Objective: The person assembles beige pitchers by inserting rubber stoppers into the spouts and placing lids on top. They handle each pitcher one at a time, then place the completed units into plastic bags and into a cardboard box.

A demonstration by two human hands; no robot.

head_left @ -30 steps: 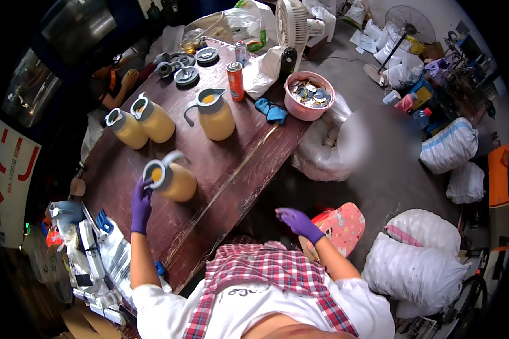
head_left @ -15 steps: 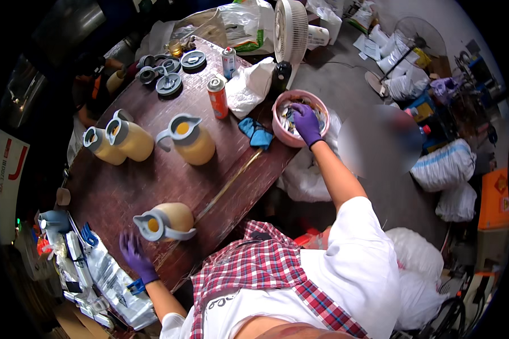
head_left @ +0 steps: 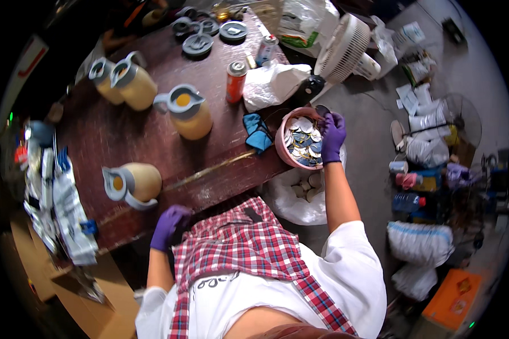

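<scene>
A round pink bucket (head_left: 283, 148) sits at the right end of a dark red counter (head_left: 90, 138), beside the person's right hand (head_left: 333, 138). It is filled with flat, round discs (head_left: 303, 139), some white and some dark blue-grey, threaded with thin yellow strings. The right hand, in a smooth purple glove, is at the bucket's right rim with fingers bent; a small dark rounded piece shows by the fingertips, but whether its grip is closed on that, on the rim or on nothing cannot be told.

Below the bucket, a thin, see-through whitish bag (head_left: 288, 209) holds rounded beige pieces (head_left: 308, 187).

The left hand (head_left: 172, 226), also purple-gloved, is blurred by the counter's near edge; its grip cannot be made out. The nearest jug (head_left: 144, 182) is close by, rounded and tan, with a grey spouted collar and curved handle; a yellow-orange spot shows inside its mouth. Three similar jugs (head_left: 193, 121) stand farther back.

The counter looks scuffed, with a pale worn strip along its front. On it are round grey lids (head_left: 198, 45), an orange-red metal can (head_left: 236, 83), a crumpled white plastic bag (head_left: 274, 85) and a soft blue cloth (head_left: 258, 135).
</scene>
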